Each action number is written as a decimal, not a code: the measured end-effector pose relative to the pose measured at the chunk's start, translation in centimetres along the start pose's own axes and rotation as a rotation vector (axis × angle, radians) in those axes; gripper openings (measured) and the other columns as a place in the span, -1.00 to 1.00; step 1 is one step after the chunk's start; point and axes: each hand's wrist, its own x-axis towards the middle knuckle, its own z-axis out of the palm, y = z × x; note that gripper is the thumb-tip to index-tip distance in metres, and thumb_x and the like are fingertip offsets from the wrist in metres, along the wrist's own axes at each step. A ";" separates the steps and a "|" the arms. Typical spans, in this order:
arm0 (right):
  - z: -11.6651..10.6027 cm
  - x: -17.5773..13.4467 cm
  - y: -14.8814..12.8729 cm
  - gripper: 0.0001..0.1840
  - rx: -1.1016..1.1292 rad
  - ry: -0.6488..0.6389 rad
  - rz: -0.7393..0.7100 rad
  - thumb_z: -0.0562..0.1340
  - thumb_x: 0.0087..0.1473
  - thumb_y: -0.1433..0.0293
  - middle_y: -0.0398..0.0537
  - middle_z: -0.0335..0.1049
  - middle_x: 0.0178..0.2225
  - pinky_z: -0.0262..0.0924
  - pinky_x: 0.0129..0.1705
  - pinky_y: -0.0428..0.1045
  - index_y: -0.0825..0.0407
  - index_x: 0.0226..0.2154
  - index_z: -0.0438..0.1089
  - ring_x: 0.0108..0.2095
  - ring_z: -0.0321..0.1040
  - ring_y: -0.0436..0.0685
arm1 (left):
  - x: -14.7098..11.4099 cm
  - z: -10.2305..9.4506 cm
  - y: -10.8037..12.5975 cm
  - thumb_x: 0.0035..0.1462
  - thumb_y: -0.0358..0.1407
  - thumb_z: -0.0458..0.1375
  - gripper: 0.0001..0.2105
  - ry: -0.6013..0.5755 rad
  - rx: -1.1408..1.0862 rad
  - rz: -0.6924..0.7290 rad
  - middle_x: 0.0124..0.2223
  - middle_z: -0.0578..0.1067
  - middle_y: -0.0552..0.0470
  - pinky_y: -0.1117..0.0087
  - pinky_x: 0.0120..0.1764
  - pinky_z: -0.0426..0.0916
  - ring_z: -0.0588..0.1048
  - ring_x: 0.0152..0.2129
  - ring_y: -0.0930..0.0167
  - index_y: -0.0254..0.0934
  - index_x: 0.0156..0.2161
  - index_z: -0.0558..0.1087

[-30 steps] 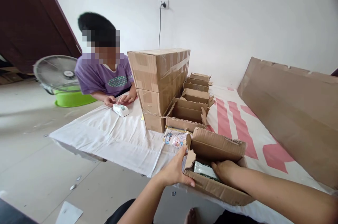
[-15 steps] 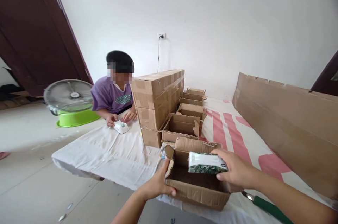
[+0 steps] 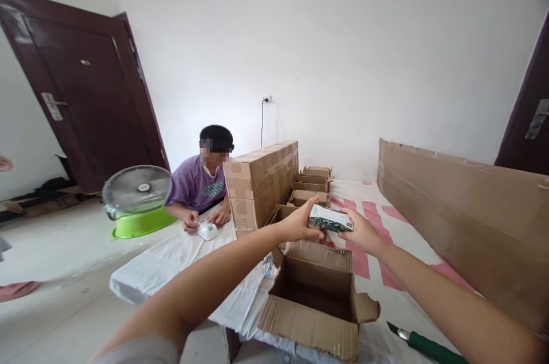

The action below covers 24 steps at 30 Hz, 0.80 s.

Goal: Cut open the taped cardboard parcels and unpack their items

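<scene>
A small green and white box [image 3: 331, 218] is held up over the row of cartons. My right hand [image 3: 362, 231] grips its right end between thumb and fingers. Around the left end of the same box are the thumb and fingers of my left hand [image 3: 298, 224]. Below both hands, close to me, stands an open cardboard carton [image 3: 315, 290] with its flaps spread; the inside that shows is bare brown cardboard. A utility knife [image 3: 429, 347] with a green handle lies to the right of this carton, its blade out.
Taped cardboard boxes [image 3: 261, 178] are stacked left of a row of open cartons [image 3: 312, 182]. A person [image 3: 199, 187] in purple sits beyond, hands on a white object [image 3: 207, 231]. A cardboard sheet [image 3: 463, 204] stands along the right. A fan [image 3: 137, 190] rests by a green basin [image 3: 143, 222].
The small box has risen out of the near carton and moved away from me in my right hand. My left hand has left the carton's side for the box's left end. The view has tilted up.
</scene>
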 end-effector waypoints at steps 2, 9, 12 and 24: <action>-0.3 1.7 -0.1 -0.38 -0.021 0.039 -0.020 0.29 -0.21 0.58 0.05 0.37 0.00 0.13 0.06 0.08 0.07 -0.01 0.25 0.01 0.29 0.21 | 2.4 0.2 -0.1 -0.20 -0.25 0.40 -0.21 0.053 0.067 -0.011 0.04 0.45 -0.15 0.20 -0.02 0.35 0.44 -0.07 0.19 -0.30 0.17 0.21; -1.3 3.8 0.5 -0.38 -0.024 0.100 -0.037 0.30 -0.27 0.62 0.04 0.39 -0.07 0.17 0.02 0.15 0.02 -0.07 0.30 -0.04 0.32 0.25 | 5.0 -0.3 0.0 -0.22 -0.29 0.39 -0.49 0.130 0.136 -0.053 -0.23 0.50 0.03 0.28 -0.19 0.38 0.46 -0.25 0.28 -0.26 -0.10 0.35; -1.5 1.5 0.5 -0.40 0.014 0.092 -0.069 0.29 -0.26 0.56 0.01 0.39 -0.06 0.18 0.03 0.15 -0.01 -0.07 0.28 -0.02 0.31 0.25 | 3.3 0.6 1.3 -0.22 -0.28 0.41 -0.47 0.113 0.139 -0.030 -0.24 0.51 0.04 0.32 -0.22 0.37 0.47 -0.28 0.30 -0.23 -0.09 0.35; -5.7 -18.8 12.6 -0.33 0.604 0.176 0.433 0.40 -0.40 0.24 0.05 0.42 -0.04 0.30 -0.08 0.20 -0.13 -0.10 0.40 -0.02 0.35 0.45 | -9.4 -2.8 1.8 0.17 -0.21 0.14 -0.76 0.407 -0.263 0.030 -0.21 0.49 -0.03 0.41 -0.31 0.36 0.49 -0.39 0.45 -0.27 -0.10 0.33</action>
